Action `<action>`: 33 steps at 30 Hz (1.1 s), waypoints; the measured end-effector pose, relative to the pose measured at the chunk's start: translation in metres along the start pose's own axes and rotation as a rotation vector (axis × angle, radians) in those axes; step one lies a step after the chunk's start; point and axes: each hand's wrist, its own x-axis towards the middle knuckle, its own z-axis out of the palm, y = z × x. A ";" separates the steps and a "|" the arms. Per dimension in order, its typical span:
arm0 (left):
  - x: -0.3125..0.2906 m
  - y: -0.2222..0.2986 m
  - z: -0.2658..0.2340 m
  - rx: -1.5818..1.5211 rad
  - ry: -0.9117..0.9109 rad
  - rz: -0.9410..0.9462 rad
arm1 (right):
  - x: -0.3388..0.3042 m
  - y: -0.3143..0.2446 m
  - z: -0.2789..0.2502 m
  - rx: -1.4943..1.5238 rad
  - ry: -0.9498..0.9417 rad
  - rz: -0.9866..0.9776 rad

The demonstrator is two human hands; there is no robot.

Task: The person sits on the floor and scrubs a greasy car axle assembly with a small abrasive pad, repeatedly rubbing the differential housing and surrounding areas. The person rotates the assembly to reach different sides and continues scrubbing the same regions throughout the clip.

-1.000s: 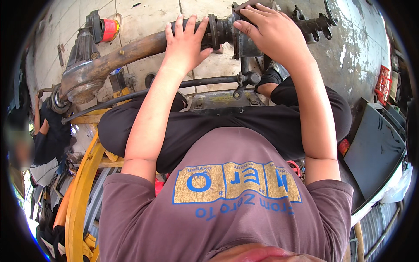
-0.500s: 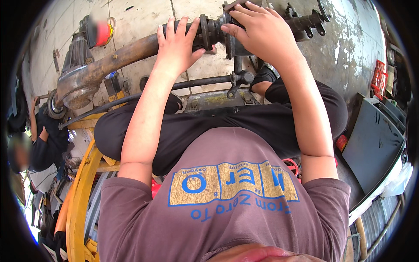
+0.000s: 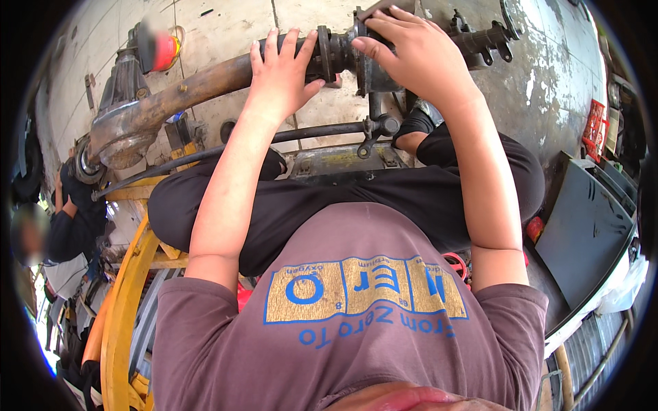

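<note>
A rusty vehicle axle housing [image 3: 199, 85] runs across the top of the view, its round differential bulge at the left. My left hand [image 3: 279, 75] lies on the tube close to a dark round flange [image 3: 326, 55], fingers spread and stretched out, thumb apart. Farther right, my right hand [image 3: 419, 51] rests over the dark end assembly [image 3: 377, 74], palm down with fingers extended. Its fingertips touch or lie beside a brown flat-edged piece [image 3: 373, 10], partly cut off by the top edge. What lies under the right palm is hidden.
A dark rod [image 3: 301, 131] crosses between the axle and my legs. Yellow steel framing [image 3: 130, 288] stands at left, near a co-worker in dark clothes [image 3: 75, 229]. A red and black round object [image 3: 163, 52] sits behind the axle. Grey metal panels [image 3: 582, 226] are at right.
My right hand has shifted slightly over the end assembly, while the left stays on the tube. The co-worker's arm at far left has changed position.
</note>
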 end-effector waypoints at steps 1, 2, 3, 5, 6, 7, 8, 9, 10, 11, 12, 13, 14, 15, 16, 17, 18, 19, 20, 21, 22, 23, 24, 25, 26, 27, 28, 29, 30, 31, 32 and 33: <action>0.001 0.001 -0.001 -0.006 0.004 0.004 | -0.004 0.007 0.012 0.004 0.101 -0.002; 0.002 0.001 -0.001 -0.014 0.010 0.009 | -0.003 0.005 0.012 -0.011 0.109 -0.018; 0.002 0.000 0.000 -0.014 0.012 0.006 | -0.002 0.003 0.011 -0.027 0.117 -0.035; 0.000 -0.001 0.001 -0.001 0.004 0.001 | -0.001 -0.001 0.007 -0.020 0.101 -0.033; -0.001 -0.001 0.001 0.006 0.000 -0.004 | -0.001 -0.002 0.002 0.002 0.077 -0.014; -0.001 -0.001 0.001 0.002 0.002 -0.007 | -0.001 -0.002 0.000 0.024 0.053 0.003; 0.001 0.000 0.000 -0.002 0.003 0.002 | -0.002 0.003 0.009 -0.015 0.123 -0.029; 0.003 0.001 -0.001 -0.007 0.004 0.010 | -0.001 0.010 0.023 -0.055 0.194 -0.061; 0.003 0.001 -0.001 0.005 -0.002 0.012 | -0.002 0.016 0.035 -0.096 0.264 -0.092; 0.000 0.000 0.001 0.017 -0.009 0.000 | -0.002 0.011 0.030 -0.103 0.203 -0.078; -0.001 0.000 0.001 0.028 -0.013 -0.009 | -0.003 0.004 0.017 -0.114 0.144 -0.062; 0.000 0.000 0.000 0.022 -0.016 -0.012 | -0.002 -0.001 0.010 -0.125 0.085 -0.047; 0.001 0.002 -0.001 0.018 -0.019 -0.007 | -0.002 0.002 0.015 -0.107 0.141 -0.052; 0.002 0.002 -0.003 0.014 -0.023 -0.003 | -0.003 0.006 0.024 -0.089 0.197 -0.056; 0.002 0.001 -0.003 0.018 -0.019 0.000 | -0.004 0.008 0.030 -0.071 0.254 -0.061; 0.002 0.000 -0.001 0.019 -0.014 0.001 | -0.004 0.008 0.031 -0.099 0.256 -0.070; 0.002 0.000 0.000 0.021 -0.009 0.002 | -0.005 0.008 0.032 -0.128 0.257 -0.078; 0.002 0.000 0.000 0.026 -0.019 0.001 | -0.005 0.007 0.031 -0.157 0.259 -0.086; 0.001 0.001 -0.001 0.033 -0.028 -0.005 | -0.006 0.005 0.027 -0.152 0.226 -0.068; 0.001 0.001 -0.001 0.040 -0.037 -0.011 | -0.008 0.001 0.020 -0.148 0.194 -0.049; 0.001 0.001 -0.001 0.036 -0.031 -0.011 | -0.008 -0.001 0.016 -0.144 0.161 -0.030; 0.002 0.000 -0.001 0.029 -0.026 -0.004 | -0.006 0.002 0.018 -0.130 0.211 -0.057; 0.002 0.000 -0.001 0.024 -0.021 0.002 | -0.003 0.006 0.023 -0.115 0.261 -0.085; 0.002 0.000 -0.001 0.027 -0.025 0.000 | -0.002 0.009 0.026 -0.101 0.311 -0.112; 0.001 0.001 -0.001 0.031 -0.028 -0.002 | -0.002 0.010 0.026 -0.112 0.320 -0.113; 0.001 0.001 -0.001 0.035 -0.032 -0.005 | -0.002 0.011 0.025 -0.123 0.329 -0.114; 0.001 0.001 -0.001 0.029 -0.031 -0.006 | -0.001 0.011 0.026 -0.134 0.338 -0.115; 0.001 0.001 -0.001 0.024 -0.031 -0.006 | -0.001 0.011 0.029 -0.152 0.367 -0.118; 0.001 0.001 -0.002 0.019 -0.030 -0.006 | -0.002 0.010 0.035 -0.171 0.395 -0.120; 0.001 0.002 -0.003 0.019 -0.032 -0.004 | -0.002 0.010 0.038 -0.189 0.424 -0.122; 0.001 0.002 -0.004 0.017 -0.034 -0.004 | -0.001 0.010 0.038 -0.157 0.403 -0.108; 0.002 0.002 -0.004 0.016 -0.035 -0.003 | -0.002 0.009 0.037 -0.126 0.383 -0.093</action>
